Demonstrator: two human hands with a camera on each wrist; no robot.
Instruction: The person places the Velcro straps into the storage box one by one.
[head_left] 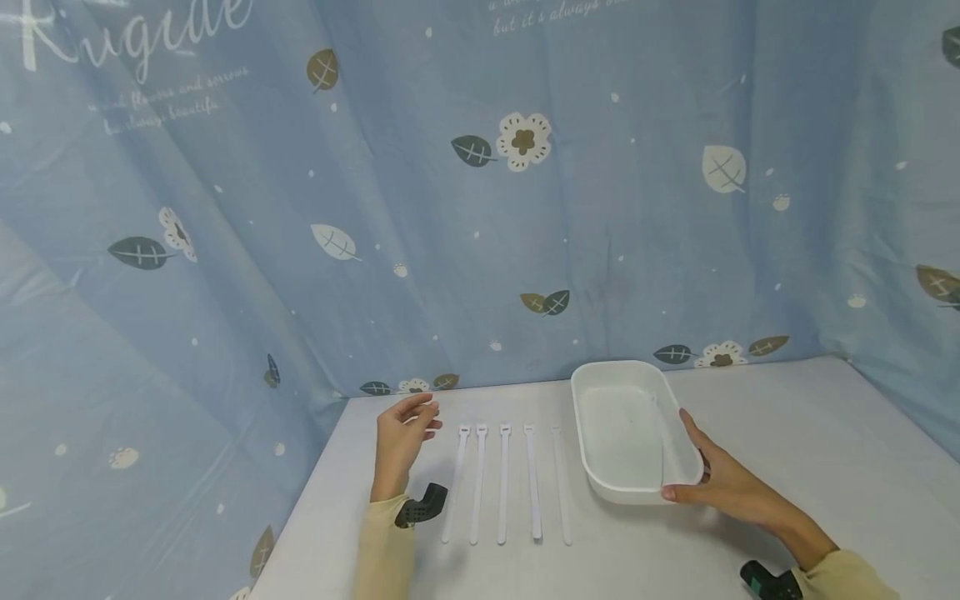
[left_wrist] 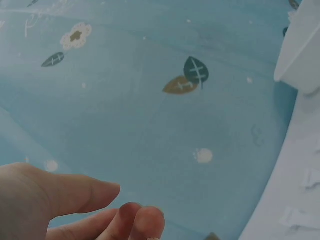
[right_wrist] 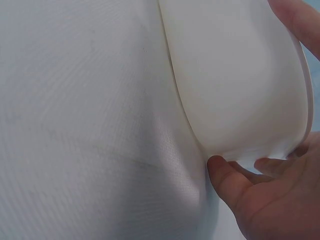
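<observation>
A white plastic basin (head_left: 628, 425) with rounded corners sits at the back right of the table in the head view. My right hand (head_left: 738, 490) grips its right side, thumb at the near corner of the rim and fingers along the outer wall. The right wrist view shows the basin (right_wrist: 240, 75) tilted, with my right hand (right_wrist: 280, 195) at its edge. To the left, my left hand (head_left: 403, 437) hovers over the table with fingers loosely bent and nothing between them. Several slim white straps (head_left: 503, 487) with slotted heads lie in a row between the hands.
The white table (head_left: 817, 433) ends at the back against a blue curtain (head_left: 420, 208) printed with leaves and flowers. The curtain also hangs along the left and right sides. A dark wrist device (head_left: 422, 505) is on the left sleeve, another (head_left: 771, 581) by the right.
</observation>
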